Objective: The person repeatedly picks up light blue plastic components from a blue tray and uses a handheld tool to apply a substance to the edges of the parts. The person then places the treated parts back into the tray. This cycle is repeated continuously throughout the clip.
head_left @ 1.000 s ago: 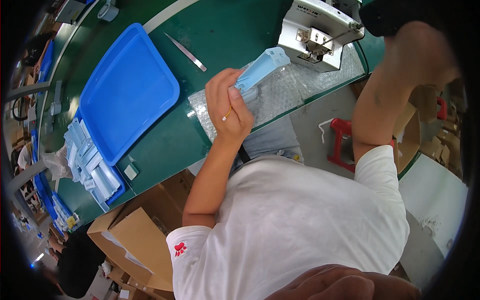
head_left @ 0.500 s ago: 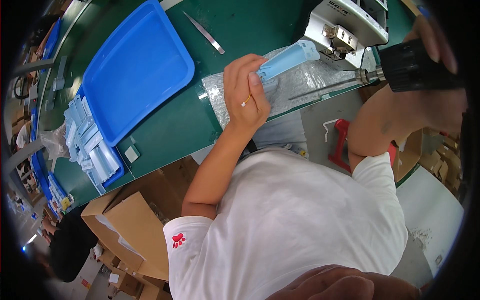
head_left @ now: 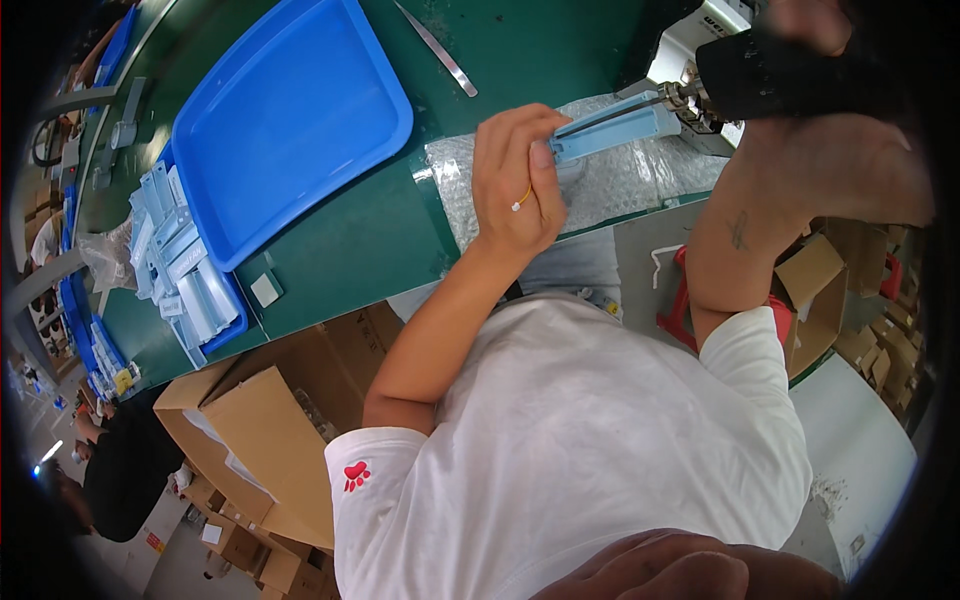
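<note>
My left hand (head_left: pixel 520 190) is closed around one end of a light-blue plastic channel-shaped part (head_left: pixel 630 128), held above a sheet of bubble wrap (head_left: pixel 455 190). In my right hand (head_left: pixel 850 165) is a black electric screwdriver (head_left: pixel 790 85), partly blurred at the upper right. Its long thin bit runs lengthwise along the part's trough toward my left fingers. Whether the tip touches a screw cannot be made out. Behind the screwdriver stands a silver metal machine (head_left: pixel 688 45), mostly covered by the tool.
A large blue tray (head_left: pixel 398 135) lies on the green table (head_left: pixel 335 270), with metal tweezers (head_left: pixel 440 50) beside it. Similar light-blue parts (head_left: pixel 185 270) are piled at the left. Cardboard boxes (head_left: pixel 270 440) stand below the table edge. A person in black (head_left: pixel 125 470) is at far left.
The screwdriver has moved left, and its bit, formerly apart from the light-blue part, now lies along the trough. My left hand and the part have shifted slightly right in the picture.
</note>
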A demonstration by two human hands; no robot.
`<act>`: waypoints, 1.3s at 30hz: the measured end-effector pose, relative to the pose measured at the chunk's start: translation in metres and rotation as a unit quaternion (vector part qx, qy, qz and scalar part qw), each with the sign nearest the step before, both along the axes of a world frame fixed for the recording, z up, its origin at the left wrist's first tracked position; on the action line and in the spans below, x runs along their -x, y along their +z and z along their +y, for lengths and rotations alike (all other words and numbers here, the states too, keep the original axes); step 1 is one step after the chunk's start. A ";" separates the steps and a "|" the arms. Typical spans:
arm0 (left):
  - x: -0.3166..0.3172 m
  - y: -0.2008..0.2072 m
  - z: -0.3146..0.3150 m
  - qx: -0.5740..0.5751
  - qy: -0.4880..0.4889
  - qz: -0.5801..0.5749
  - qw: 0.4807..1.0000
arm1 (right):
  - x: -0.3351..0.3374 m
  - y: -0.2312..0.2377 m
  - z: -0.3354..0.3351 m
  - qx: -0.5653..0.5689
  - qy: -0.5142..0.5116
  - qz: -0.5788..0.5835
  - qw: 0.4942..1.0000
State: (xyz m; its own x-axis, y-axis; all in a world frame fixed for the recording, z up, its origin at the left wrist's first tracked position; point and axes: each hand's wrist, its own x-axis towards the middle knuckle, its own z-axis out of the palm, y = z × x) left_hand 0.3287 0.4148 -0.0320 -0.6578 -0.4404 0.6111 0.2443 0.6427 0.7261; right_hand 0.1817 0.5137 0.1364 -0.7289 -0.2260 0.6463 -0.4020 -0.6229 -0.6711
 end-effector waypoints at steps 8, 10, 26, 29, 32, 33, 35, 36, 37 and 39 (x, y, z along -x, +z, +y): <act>-0.002 0.006 0.002 -0.039 -0.009 -0.010 0.999 | 0.020 -0.006 0.025 0.011 0.110 -0.080 0.991; -0.005 0.006 0.002 -0.022 -0.011 -0.013 1.000 | 0.027 -0.018 0.036 0.027 0.139 -0.060 0.988; -0.006 -0.002 0.003 -0.016 0.029 -0.052 0.998 | 0.015 0.043 0.059 0.110 -0.013 -0.004 0.994; -0.005 0.001 0.006 -0.015 0.018 -0.051 0.998 | 0.017 0.059 0.052 0.036 -0.171 0.087 0.981; -0.004 0.000 0.007 -0.020 0.017 -0.047 0.999 | 0.013 0.061 0.044 -0.011 -0.230 0.155 0.961; -0.004 0.000 0.006 -0.008 0.016 -0.054 0.998 | 0.016 0.059 0.042 -0.011 -0.235 0.165 0.958; -0.005 0.000 0.006 0.005 0.013 -0.057 0.998 | 0.024 0.055 0.037 0.000 -0.236 0.197 0.952; -0.004 0.000 0.006 0.005 0.011 -0.053 0.998 | 0.029 0.051 0.035 0.006 -0.230 0.194 0.954; -0.004 0.000 0.007 0.006 0.010 -0.050 0.999 | 0.034 0.046 0.034 0.011 -0.224 0.189 0.956; -0.007 0.000 0.005 0.005 0.015 -0.057 0.998 | 0.027 0.042 0.027 0.002 -0.208 0.147 0.967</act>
